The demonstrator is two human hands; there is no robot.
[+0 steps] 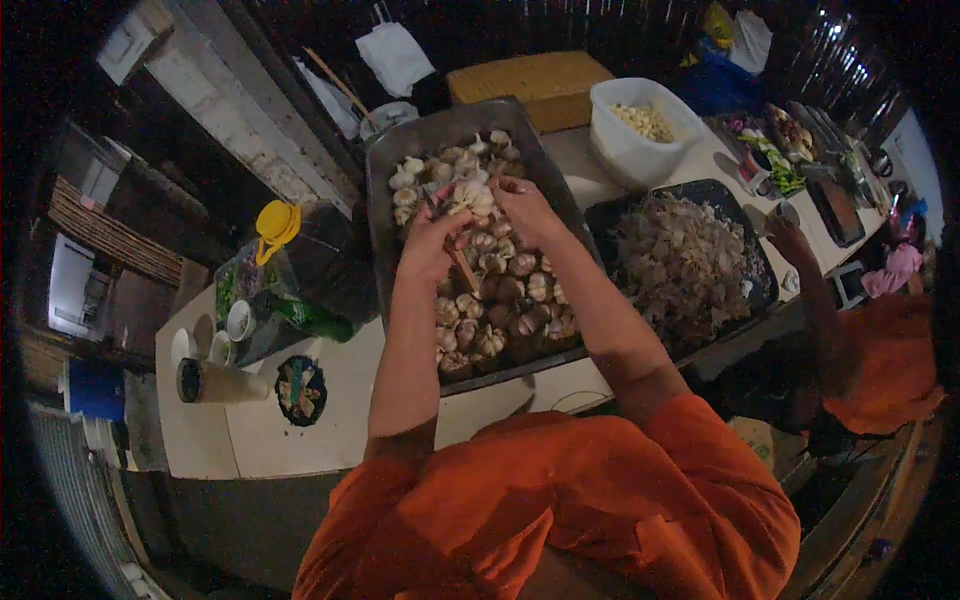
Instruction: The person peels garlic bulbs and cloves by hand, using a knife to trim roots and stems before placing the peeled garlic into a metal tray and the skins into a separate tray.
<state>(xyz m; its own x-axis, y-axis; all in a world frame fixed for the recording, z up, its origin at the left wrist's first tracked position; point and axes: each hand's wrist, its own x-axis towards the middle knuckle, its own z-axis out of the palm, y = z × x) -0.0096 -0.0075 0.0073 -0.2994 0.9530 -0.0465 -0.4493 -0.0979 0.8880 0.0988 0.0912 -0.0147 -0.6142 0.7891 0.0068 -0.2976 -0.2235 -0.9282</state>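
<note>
Above a deep dark tray point(405, 142) filled with whole garlic bulbs point(491, 339), I hold one pale garlic bulb point(474, 197) between both hands. My left hand point(429, 238) supports its near left side. A wooden handle point(465, 271), seemingly a knife's, sticks out below that palm, and a dark narrow blade shows near the fingers. The fingers of my right hand point(527, 211) pinch the bulb from the right; their tips are partly hidden. To the right, a black tray point(766, 281) carries a heap of papery garlic skins point(679, 259).
A white plastic tub point(637, 163) holds peeled cloves point(643, 124), beside a yellowish box point(532, 82). Leftward stand a yellow-lidded container point(278, 223), a green bottle point(319, 321), cups and an ashtray-like dark dish point(300, 390). At right, another person's hand point(787, 232) reaches over the table near vegetables.
</note>
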